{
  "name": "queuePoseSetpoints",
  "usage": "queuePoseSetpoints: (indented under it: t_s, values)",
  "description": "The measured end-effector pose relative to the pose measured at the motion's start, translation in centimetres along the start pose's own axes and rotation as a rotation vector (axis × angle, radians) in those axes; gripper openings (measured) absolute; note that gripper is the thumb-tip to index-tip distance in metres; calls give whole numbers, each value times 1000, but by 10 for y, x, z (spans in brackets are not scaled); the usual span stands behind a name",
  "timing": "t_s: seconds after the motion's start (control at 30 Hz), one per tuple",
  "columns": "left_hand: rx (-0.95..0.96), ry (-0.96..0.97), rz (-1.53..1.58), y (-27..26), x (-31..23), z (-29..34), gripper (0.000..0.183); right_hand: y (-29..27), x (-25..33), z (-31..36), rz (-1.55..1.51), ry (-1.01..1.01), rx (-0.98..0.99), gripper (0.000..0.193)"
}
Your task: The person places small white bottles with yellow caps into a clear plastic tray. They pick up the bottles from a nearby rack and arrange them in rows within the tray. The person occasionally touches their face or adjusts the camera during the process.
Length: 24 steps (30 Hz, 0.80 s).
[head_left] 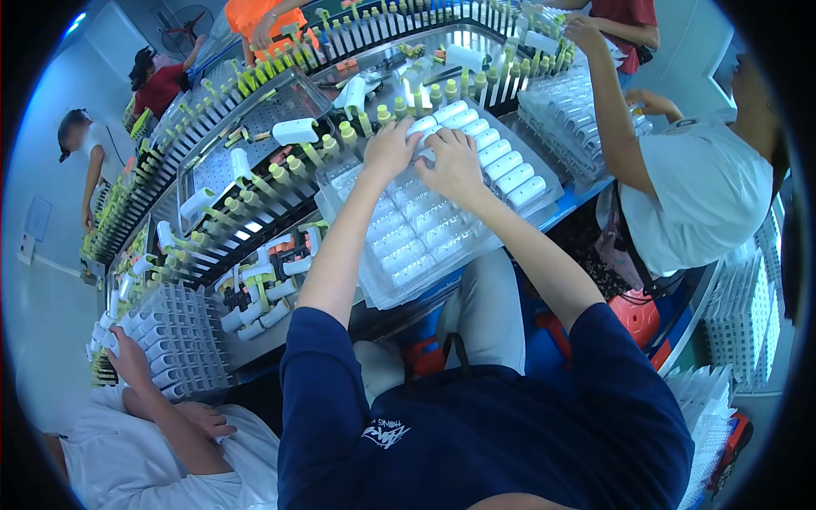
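Head view looks down past dark blue sleeves to two bare forearms reaching forward over a clear plastic tray [408, 255] that lies at the near edge of the work line. Most of the tray's near pockets show only clear plastic, while its far right rows hold white oblong parts [501, 166] lying side by side. Both hands meet at the tray's far end. The left hand [389, 149] has its fingers curled down onto a white part [422, 127] in the far row, and the right hand [452, 161] lies just beside it, fingers bent over the same spot; whether either hand truly grips the piece or only presses on it cannot be told. Just beyond the hands runs a curved conveyor [255, 183] set with upright yellow-green pegs, some of them carrying white parts. At the lower left a co-worker's hand [127, 357] rests on another tray [183, 340] stacked with white parts. On the right, a person in a white shirt stretches an arm [608, 110] toward the line's far side, beside a further stack of clear trays [565, 119].
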State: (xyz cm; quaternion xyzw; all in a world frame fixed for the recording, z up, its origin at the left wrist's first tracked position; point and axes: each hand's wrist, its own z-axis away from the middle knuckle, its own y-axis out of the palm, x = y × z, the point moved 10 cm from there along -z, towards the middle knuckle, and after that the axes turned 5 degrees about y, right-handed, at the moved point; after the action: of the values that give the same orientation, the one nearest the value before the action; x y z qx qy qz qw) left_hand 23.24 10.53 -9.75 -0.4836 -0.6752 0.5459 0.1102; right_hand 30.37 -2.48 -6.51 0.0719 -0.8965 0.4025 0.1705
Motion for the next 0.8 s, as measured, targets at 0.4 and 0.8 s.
queuePoseSetpoints:
  t_s: [0.4,0.8]
  values:
    - [-136,78,-98,-29,-31,-6,27,-2,7,0,-11,-14,4,28]
    - [-195,-283,-314,-176,75,22,32,2,4,0,20,1,18,29]
